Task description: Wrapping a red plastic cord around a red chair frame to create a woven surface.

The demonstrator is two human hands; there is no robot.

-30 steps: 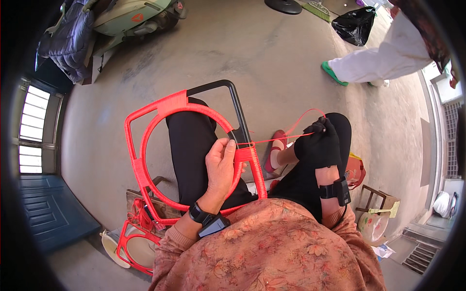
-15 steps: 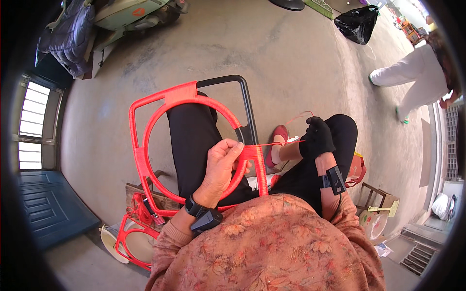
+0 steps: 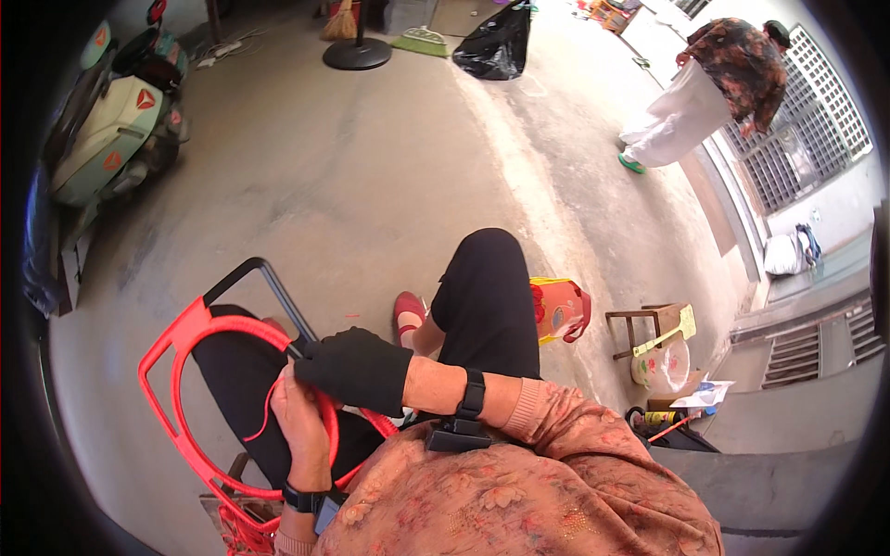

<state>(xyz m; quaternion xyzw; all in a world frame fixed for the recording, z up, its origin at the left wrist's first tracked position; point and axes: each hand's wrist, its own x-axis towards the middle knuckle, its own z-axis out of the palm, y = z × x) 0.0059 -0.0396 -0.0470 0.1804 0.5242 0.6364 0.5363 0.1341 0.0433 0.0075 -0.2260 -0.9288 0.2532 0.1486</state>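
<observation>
A flat metal frame (image 3: 188, 326) with a ring inside it rests tilted over my left thigh. Red cord is wound around most of it, while one corner bar (image 3: 283, 295) shows bare black. My bare left hand (image 3: 301, 417) is closed around the ring's near right side. My right hand (image 3: 357, 371), in a black glove, is closed over the join beside the bare bar, its fingertips meeting my left thumb. From that spot a loose end of red cord (image 3: 269, 408) curls down inside the ring. The glove hides part of the winding.
Beside my right leg stands a red bag (image 3: 561, 310), and farther right a wooden stool (image 3: 640, 324) and a patterned bucket (image 3: 663, 363). A scooter (image 3: 116, 139) is at far left. A black plastic bag (image 3: 494, 42) lies ahead; another person (image 3: 714, 83) bends at far right.
My view has turned right. My right hand has come from beside my right knee to the frame, meeting my left hand. The cord stretched between them now hangs slack inside the ring.
</observation>
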